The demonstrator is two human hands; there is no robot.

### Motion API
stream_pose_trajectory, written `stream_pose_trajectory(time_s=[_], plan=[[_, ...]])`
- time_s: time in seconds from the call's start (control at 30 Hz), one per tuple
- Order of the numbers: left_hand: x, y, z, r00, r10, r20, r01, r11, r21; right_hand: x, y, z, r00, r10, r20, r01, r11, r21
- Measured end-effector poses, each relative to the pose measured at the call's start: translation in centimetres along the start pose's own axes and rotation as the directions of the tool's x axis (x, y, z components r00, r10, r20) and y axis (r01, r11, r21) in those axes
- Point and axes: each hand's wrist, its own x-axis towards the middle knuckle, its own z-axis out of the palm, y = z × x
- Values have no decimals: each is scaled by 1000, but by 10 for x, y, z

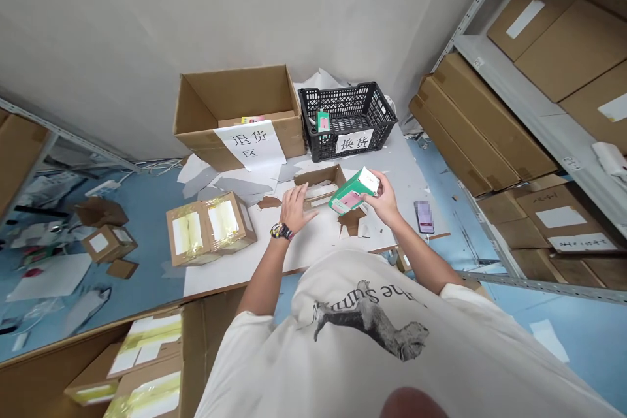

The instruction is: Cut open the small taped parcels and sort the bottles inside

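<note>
A green and white product box (347, 193) with a pink panel is tilted above the table, gripped at its right end by my right hand (385, 201). My left hand (294, 210), a colourful watch on its wrist, has its fingers stretched out and the thumb apart. It is at the left side of a small opened cardboard box (334, 176); whether it touches that box I cannot tell. Torn cardboard pieces (350, 225) lie below the green box. Left of my left hand sits a taped carton (247, 222) with white labels.
At the back stand a large open carton (206, 151) and a black plastic crate (386, 123), both with paper signs; the crate holds a smaller green box (323, 121). A phone (424, 217) lies at the table's right. Shelving with cartons (494, 124) stands right; an open carton (196, 333) is at lower left.
</note>
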Motion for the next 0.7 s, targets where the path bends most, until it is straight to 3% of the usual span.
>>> stream_pose_trajectory(time_s=[0.07, 0.13, 0.23, 0.33, 0.53, 0.7], plan=[[-20, 8, -6, 998, 1, -62, -9, 993, -117, -4, 5, 1, 999, 33, 5, -33, 999, 8], [-35, 17, -3, 999, 2, -50, -16, 965, -264, -9, 9, 6, 998, 64, 16, -64, 998, 26], [-44, 28, 12, 993, -14, 120, 72, 867, -492, -15, 11, 19, 992, 98, 79, -101, 994, 46], [-47, 35, 31, 956, -13, 293, 213, 719, -662, -20, 9, 32, 983, 85, 160, -94, 994, 52], [-65, 30, 54, 943, -108, 316, 321, 554, -768, -17, 0, 31, 976, 21, 217, -8, 998, -60], [-79, 22, 62, 926, -102, 365, 357, 555, -751, -12, -5, 26, 918, 30, 396, 49, 981, -188]])
